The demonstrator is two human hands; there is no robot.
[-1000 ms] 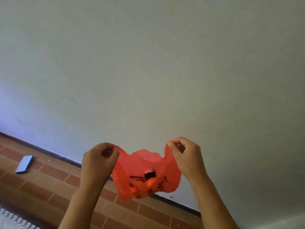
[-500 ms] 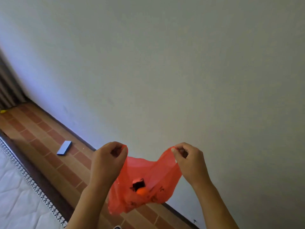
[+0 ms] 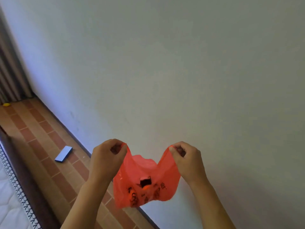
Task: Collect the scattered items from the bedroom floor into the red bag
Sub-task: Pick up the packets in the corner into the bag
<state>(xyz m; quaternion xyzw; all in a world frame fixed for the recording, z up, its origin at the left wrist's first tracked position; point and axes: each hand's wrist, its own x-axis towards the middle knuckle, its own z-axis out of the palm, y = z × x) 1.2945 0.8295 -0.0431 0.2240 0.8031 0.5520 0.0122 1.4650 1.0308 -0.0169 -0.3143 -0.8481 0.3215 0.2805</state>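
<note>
White quilted fabric, the corner of a mattress [image 3: 9,202] with a dark patterned border, fills the lower left edge. Above it, at the far left, striped brown curtains [image 3: 9,71] hang down to the floor [image 3: 41,142], which is laid in reddish-brown and tan tiles running along the foot of a pale wall [image 3: 165,63]. A small yellow item [image 3: 6,104] lies on the tiles just below the curtains; what it is cannot be told. Further right, a flat blue box [image 3: 63,154] lies on the floor near the dark skirting, well apart from the yellow item and from the hands.

The left hand [image 3: 107,158] is raised in front of the wall, its fingers curled and its thumb pinching one handle of the red bag [image 3: 145,177]. The bag is of thin, see-through plastic with dark printing low on its side. It hangs in the air between the two hands, its mouth pulled wide, its bottom sagging over the line where floor meets wall. Through the plastic show a dark shape and something orange beneath it, both inside the bag; neither can be made out further. The right hand [image 3: 188,160] pinches the other handle between thumb and curled fingers, level with the left hand.
</note>
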